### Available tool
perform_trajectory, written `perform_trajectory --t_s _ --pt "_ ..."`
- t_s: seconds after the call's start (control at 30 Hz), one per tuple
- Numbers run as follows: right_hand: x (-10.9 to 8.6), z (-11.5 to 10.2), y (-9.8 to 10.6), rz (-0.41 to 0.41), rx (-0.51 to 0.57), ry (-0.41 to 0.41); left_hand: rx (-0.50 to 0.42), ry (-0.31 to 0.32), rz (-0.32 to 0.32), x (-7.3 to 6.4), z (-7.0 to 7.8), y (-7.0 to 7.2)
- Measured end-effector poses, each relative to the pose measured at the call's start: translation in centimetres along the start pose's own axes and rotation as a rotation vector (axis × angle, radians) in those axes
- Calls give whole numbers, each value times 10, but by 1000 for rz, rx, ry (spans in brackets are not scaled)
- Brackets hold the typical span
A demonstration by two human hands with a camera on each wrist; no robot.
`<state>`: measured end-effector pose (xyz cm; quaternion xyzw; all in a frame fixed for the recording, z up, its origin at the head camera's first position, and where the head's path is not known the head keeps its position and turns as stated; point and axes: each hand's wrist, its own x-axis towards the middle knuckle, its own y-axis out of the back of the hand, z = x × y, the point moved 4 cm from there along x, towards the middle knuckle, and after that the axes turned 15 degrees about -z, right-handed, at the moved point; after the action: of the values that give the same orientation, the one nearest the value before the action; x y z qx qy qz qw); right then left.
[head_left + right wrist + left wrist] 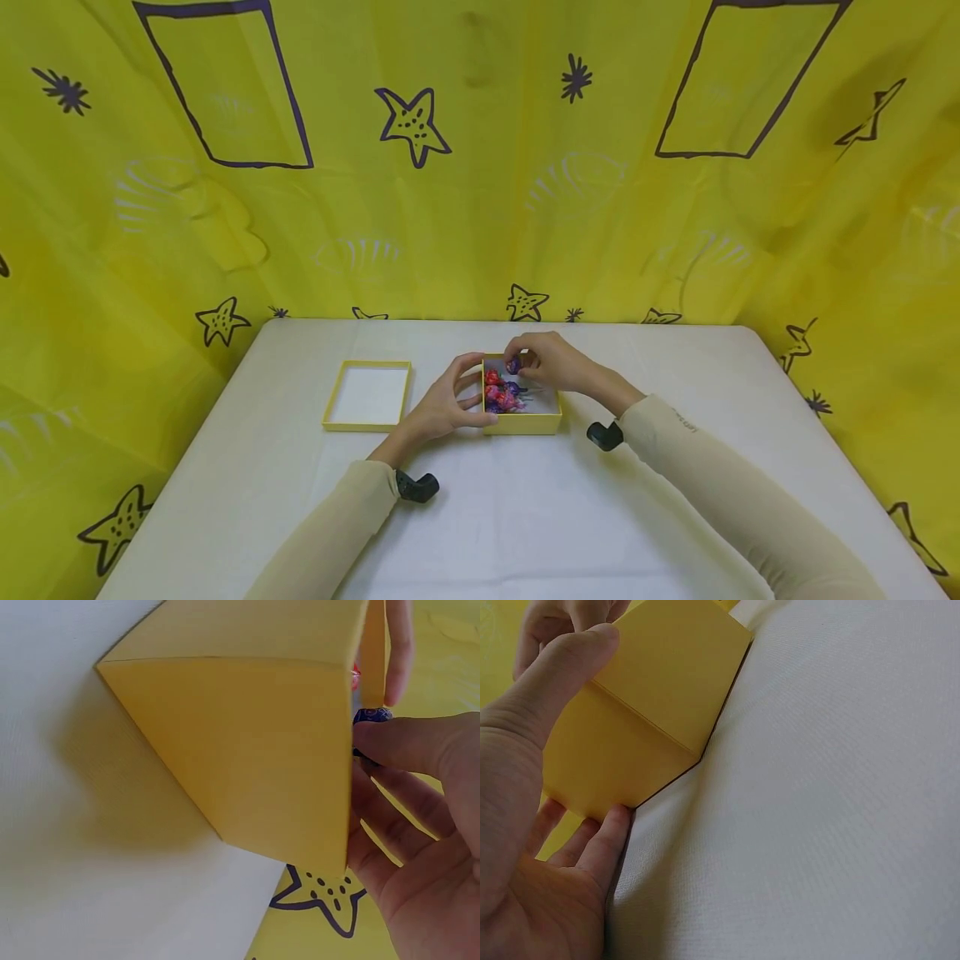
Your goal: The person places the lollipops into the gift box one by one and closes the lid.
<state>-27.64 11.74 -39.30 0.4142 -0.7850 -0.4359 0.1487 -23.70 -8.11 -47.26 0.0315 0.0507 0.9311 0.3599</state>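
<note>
An open yellow box (528, 426) stands on the table and holds several lollipops (498, 395) in red, pink and purple wrappers, their thin sticks pointing right. My left hand (441, 407) grips the box's left end, the thumb over the near corner and the other fingers along the side wall. Over the box's far part, my right hand (561, 363) pinches a purple-wrapped lollipop (513, 365) between thumb and fingers. In the right wrist view this dark wrapper (373, 715) shows just beyond the box wall (240, 742), which hides most of the contents.
To the left of the box, a shallow yellow-edged lid (327, 408) lies with its white inside facing up. A white cloth covers the table (495, 533). Behind the table hangs a yellow curtain (480, 225) with drawn stars. Each wrist carries a small black camera.
</note>
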Motion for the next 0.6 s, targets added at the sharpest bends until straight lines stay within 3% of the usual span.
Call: perform_trajectory --t_s 0.33,0.6 --pt "3 -3 -9 23 -80 14 -6 -7 -2 0 0 0" --pt "4 -5 -15 15 -127 -19 -7 -10 -7 1 0 0"
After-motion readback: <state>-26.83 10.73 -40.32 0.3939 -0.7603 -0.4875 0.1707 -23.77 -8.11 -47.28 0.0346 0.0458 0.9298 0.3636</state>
